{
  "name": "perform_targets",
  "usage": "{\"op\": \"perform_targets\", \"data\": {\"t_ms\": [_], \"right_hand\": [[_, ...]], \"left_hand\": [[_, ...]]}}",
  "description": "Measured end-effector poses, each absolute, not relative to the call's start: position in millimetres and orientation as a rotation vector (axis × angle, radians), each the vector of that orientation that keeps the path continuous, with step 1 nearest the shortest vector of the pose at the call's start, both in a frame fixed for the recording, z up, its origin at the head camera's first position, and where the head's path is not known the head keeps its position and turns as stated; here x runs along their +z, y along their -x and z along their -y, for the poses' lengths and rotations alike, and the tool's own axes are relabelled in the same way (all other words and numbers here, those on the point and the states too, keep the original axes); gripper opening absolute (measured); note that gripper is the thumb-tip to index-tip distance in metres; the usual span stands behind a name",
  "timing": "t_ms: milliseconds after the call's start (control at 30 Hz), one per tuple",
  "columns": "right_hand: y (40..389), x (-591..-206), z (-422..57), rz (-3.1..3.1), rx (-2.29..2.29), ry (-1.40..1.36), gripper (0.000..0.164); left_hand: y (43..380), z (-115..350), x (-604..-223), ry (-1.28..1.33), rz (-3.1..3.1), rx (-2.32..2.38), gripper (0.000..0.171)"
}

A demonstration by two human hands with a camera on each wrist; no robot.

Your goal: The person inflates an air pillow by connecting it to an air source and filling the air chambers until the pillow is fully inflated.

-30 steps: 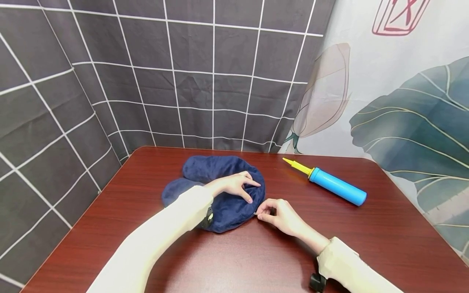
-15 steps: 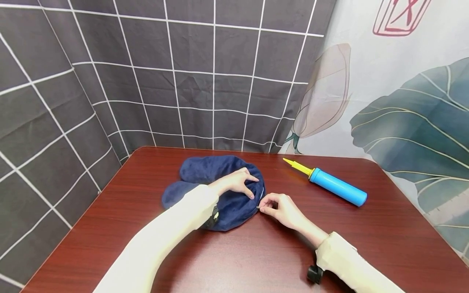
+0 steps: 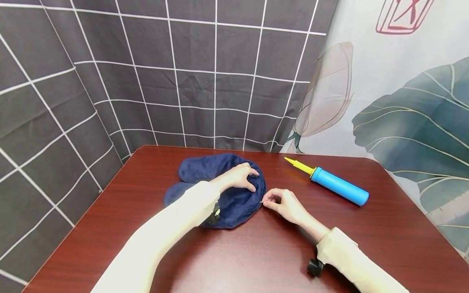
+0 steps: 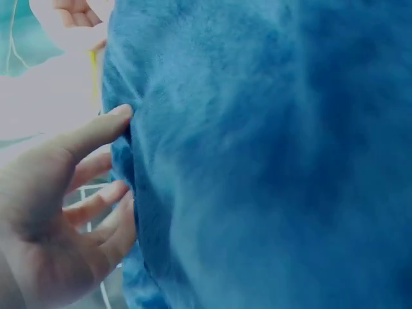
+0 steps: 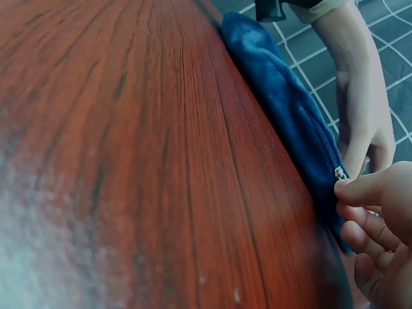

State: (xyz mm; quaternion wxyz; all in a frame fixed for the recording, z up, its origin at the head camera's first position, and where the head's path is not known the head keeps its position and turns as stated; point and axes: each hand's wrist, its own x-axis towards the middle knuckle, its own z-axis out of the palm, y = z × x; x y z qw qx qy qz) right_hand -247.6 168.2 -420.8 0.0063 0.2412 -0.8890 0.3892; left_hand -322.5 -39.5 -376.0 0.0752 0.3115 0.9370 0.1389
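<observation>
A navy plush U-shaped neck pillow (image 3: 231,213) lies on the table, its two rounded ends toward the left. My left hand (image 3: 237,176) rests on the curved part, thumb and fingers spread apart; in the left wrist view its fingertips touch the blue fabric (image 4: 251,154) by a fold. At the pillow's right edge, my right hand (image 3: 287,204) pinches a small metal zipper pull (image 5: 340,172) between thumb and forefinger. The zipper (image 5: 328,143) runs along the pillow's edge seam in the right wrist view.
A blue hand pump (image 3: 338,186) with a yellow nozzle (image 3: 298,164) lies behind and right of my right hand. The reddish-brown wooden table (image 3: 220,260) meets a dark gridded curtain (image 3: 198,89) at the back and a leaf-patterned one (image 3: 403,122) on the right.
My right hand has moved a little away from me and right along the pillow's edge with the zipper pull. A pale strip at the edge showed half a second ago. My left hand shifted slightly.
</observation>
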Motion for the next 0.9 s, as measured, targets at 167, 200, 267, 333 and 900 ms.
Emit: {"op": "perform_targets", "data": {"t_ms": [167,200,267,333,900], "right_hand": [[246,-420,-167,2.781,1.237,-0.743,0.007],[245,-420,-167,2.782,1.239,-0.741,0.008],[244,-420,-167,2.780,1.247,-0.744,0.009],[243,-419,-166,2.777,1.249,-0.740,0.008],[239,-419,-165,2.789,1.238,-0.718,0.011]], "left_hand": [[313,50,-373,-1.113,-2.815,0.531,0.049],[311,53,-373,-1.160,-2.804,0.567,0.047],[307,60,-375,-1.246,-2.767,0.643,0.045],[304,67,-377,-1.329,-2.721,0.692,0.042],[298,85,-391,-1.357,-2.515,0.571,0.058]]}}
